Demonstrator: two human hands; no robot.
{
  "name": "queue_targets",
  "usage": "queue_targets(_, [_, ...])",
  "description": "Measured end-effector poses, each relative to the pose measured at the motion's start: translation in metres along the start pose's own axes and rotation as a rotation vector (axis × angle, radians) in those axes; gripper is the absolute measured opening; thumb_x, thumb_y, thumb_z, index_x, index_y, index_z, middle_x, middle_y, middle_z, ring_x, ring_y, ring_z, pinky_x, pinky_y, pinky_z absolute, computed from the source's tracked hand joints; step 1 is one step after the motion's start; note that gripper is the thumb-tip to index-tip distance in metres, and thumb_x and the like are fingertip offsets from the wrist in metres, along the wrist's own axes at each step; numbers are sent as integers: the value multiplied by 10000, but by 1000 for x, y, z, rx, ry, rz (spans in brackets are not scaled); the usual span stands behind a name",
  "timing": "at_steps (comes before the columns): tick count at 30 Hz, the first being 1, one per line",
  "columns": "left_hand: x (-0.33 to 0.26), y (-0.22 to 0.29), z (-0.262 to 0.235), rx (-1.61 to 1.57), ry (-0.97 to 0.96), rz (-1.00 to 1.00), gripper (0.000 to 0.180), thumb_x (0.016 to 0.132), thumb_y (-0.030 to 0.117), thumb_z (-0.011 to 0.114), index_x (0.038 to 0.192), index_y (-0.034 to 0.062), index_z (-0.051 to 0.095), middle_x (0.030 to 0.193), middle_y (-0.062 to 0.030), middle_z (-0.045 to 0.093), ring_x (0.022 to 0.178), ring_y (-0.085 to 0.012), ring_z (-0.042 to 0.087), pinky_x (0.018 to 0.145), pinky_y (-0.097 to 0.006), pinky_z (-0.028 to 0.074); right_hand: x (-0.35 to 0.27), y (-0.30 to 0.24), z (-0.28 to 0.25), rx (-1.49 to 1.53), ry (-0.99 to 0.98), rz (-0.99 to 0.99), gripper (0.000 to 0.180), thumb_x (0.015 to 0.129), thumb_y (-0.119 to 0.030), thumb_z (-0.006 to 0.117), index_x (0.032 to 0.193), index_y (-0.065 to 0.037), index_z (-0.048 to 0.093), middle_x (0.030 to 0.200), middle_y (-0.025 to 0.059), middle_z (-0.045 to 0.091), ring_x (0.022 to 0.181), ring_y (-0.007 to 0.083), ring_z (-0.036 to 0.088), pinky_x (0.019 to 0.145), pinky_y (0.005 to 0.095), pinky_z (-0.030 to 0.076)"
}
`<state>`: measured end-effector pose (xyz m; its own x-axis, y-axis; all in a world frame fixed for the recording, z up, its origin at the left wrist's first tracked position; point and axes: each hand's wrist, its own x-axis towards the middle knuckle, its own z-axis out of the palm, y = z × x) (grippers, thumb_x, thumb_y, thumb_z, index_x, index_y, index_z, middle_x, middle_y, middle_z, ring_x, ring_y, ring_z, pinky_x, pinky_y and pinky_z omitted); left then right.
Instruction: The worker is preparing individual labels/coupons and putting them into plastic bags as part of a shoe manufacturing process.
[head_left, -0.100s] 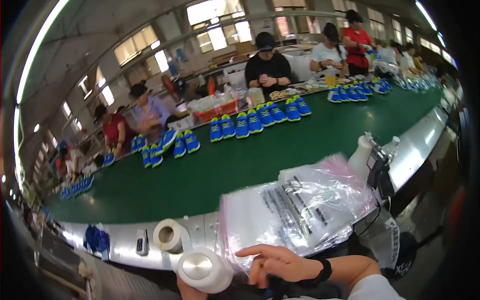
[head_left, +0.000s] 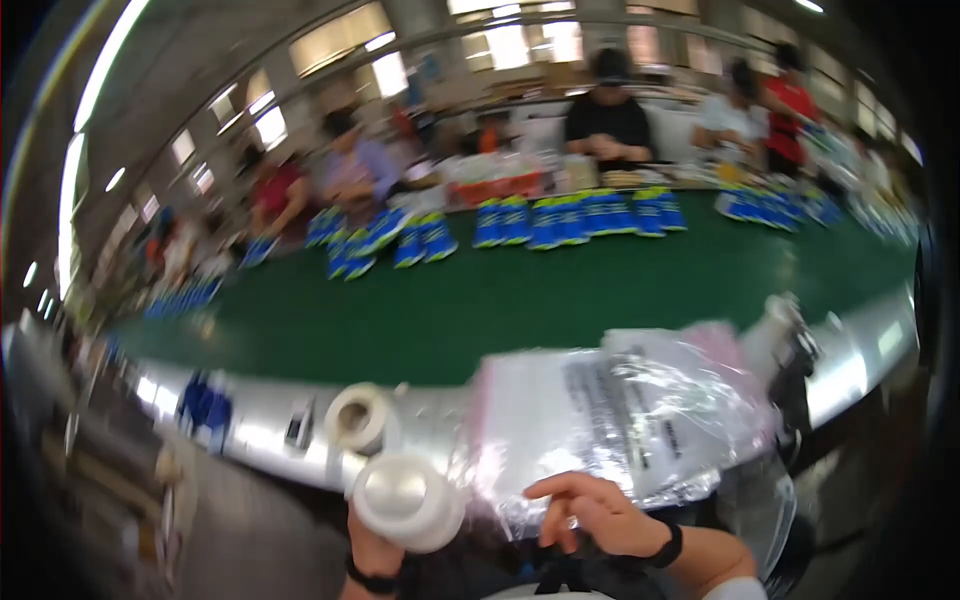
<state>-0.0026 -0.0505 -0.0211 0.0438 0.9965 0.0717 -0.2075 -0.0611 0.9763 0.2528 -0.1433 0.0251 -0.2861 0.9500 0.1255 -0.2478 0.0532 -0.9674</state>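
Observation:
My left hand (head_left: 374, 545) is closed around a white, rounded bottle (head_left: 412, 520) with a flat silver disc on its upper end. It hides most of my left fingers. My right hand (head_left: 600, 518) holds nothing; its index finger points left and the other fingers curl loosely, apart from one another. Just beyond it lies a stack of clear plastic bags (head_left: 540, 425) with dark print and pink edges. Past the bottle, a roll of white labels or tape (head_left: 360, 420) sits on the metal table edge (head_left: 265, 440). The picture is blurred.
Beyond is a green conveyor belt (head_left: 450, 320) with rows of blue shoes (head_left: 560, 222). Several people (head_left: 608, 115) work on its far side. A dark blue bundle (head_left: 206, 405) and a small grey device (head_left: 299, 425) lie left; a white bottle (head_left: 770, 335) and black device (head_left: 792, 375) stand right.
The whole view has swung and tilted, so the belt and shoes sit more level and farther right. My left wrist with its black band now shows; the bottle is still in that hand.

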Motion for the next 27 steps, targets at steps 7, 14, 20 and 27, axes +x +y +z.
queue_targets(7, [94, 43, -74, -255, -1, 197, 299, 900, 232, 443, 1069, 9, 551, 1009, -76, 616, 926, -149, 590, 811, -299, 471, -16, 24, -2, -130, 453, 150, 275, 942, -198, 408, 1062, 6, 549, 696, 54, 565, 562, 90, 488, 500, 185, 374])
queue_targets(14, [195, 53, -219, -419, 408, 257, 324, 875, 312, 434, 906, 41, 609, 856, -67, 643, 805, -148, 627, 721, -281, 493, -21, 49, -45, 99, 675, 162, 250, 929, -225, 452, 1020, -16, 555, 730, 29, 535, 637, 89, 488, 574, 216, 394])
queue_targets(20, [288, 29, -288, -259, 938, 411, 335, 828, 300, 491, 812, -12, 613, 824, -76, 628, 739, -161, 596, 677, -281, 457, -8, 51, -42, 63, 763, 233, 231, 908, -214, 488, 1006, -17, 558, 766, 32, 539, 681, 117, 503, 605, 250, 426])
queue_targets(27, [338, -19, -355, -328, 1034, 497, 358, 789, 306, 507, 809, -29, 632, 814, -104, 631, 693, -188, 598, 643, -307, 470, 12, 56, -42, 42, 861, 280, 236, 883, -218, 542, 985, -6, 563, 787, 34, 551, 700, 130, 513, 597, 262, 427])
